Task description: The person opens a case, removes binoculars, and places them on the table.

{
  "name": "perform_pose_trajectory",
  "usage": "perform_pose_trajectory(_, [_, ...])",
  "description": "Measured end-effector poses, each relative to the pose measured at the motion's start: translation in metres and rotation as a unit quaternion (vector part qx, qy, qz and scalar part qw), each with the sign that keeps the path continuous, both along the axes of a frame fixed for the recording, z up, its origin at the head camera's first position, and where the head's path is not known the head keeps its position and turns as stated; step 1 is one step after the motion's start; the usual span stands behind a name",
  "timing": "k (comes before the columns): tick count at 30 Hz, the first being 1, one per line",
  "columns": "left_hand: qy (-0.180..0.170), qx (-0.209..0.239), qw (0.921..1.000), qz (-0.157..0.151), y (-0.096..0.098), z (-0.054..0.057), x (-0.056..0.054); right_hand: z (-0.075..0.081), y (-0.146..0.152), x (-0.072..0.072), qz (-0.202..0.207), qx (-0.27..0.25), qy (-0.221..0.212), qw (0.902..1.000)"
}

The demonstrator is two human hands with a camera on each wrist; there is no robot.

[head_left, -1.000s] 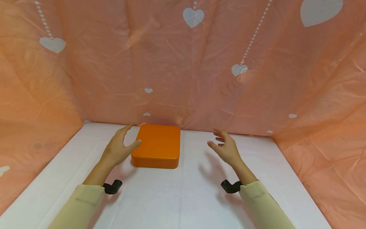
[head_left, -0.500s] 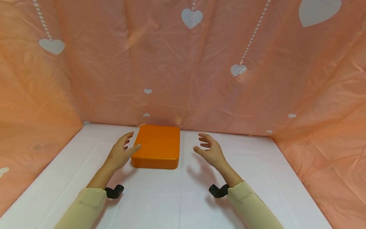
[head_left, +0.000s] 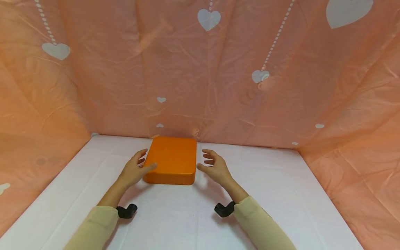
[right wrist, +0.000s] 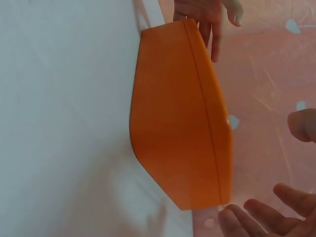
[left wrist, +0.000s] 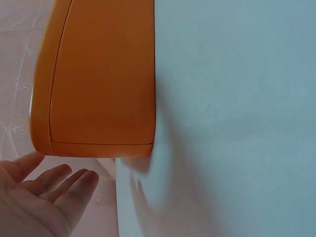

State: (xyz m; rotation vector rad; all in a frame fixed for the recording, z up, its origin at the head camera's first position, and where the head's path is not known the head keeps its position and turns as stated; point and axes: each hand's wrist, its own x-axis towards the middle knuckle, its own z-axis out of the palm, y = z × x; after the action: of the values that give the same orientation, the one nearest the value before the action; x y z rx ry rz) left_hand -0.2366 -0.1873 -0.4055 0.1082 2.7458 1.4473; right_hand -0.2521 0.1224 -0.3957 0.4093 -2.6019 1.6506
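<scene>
An orange rectangular box (head_left: 171, 156) with rounded corners lies flat near the back of the white table. A thin seam runs round its side wall below the top, visible on the box (left wrist: 103, 74) in the left wrist view. My left hand (head_left: 132, 171) is at its left side, fingers loosely bent and thumb overlapping the front left corner in the head view. On the other side, my right hand (head_left: 217, 169) faces the right wall with fingers spread and thumb tip close to the edge. Neither hand grips the box; both palms face inward.
Peach-coloured cloth (head_left: 187, 76) printed with white hearts hangs behind the table and along both sides. The white tabletop (head_left: 175, 218) stretches in front of the box. Black wrist mounts (head_left: 127, 211) sit below both hands, by the light sleeves.
My right hand has moved left, from well apart to close beside the box. The left hand has shifted slightly right and nearer to me. The box has stayed in place.
</scene>
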Motion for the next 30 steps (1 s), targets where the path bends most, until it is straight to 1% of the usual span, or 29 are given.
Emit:
perform_pose_trajectory(3, [-0.004,-0.005,1.0,0.002,0.001,-0.003,-0.001,-0.003,-0.005,-0.001,0.004,-0.003,-0.016,0.9999])
perform_pose_trajectory(8, [0.002,-0.014,0.9999,0.0,0.002,-0.005,-0.003,-0.008,-0.013,-0.003,0.018,0.005,-0.055,0.9983])
perform_pose_trajectory(11, [0.005,-0.017,0.9998,-0.003,0.003,-0.005,-0.003,-0.01,-0.017,-0.004,0.029,0.012,-0.067,0.9973])
perform_pose_trajectory(16, [0.001,-0.017,0.9998,-0.002,0.004,-0.006,-0.004,-0.012,-0.023,-0.004,0.033,0.006,-0.077,0.9965])
perform_pose_trajectory(21, [-0.008,-0.01,0.9999,-0.007,0.003,-0.007,-0.005,-0.014,-0.029,-0.003,0.028,0.0,-0.079,0.9964])
perform_pose_trajectory(27, [-0.013,-0.006,0.9998,-0.011,0.002,-0.009,-0.006,-0.013,-0.034,-0.002,0.018,0.023,-0.085,0.996])
perform_pose_trajectory(30, [-0.019,-0.006,0.9997,-0.011,0.003,-0.009,-0.006,-0.012,-0.035,-0.002,0.016,0.047,-0.08,0.9956])
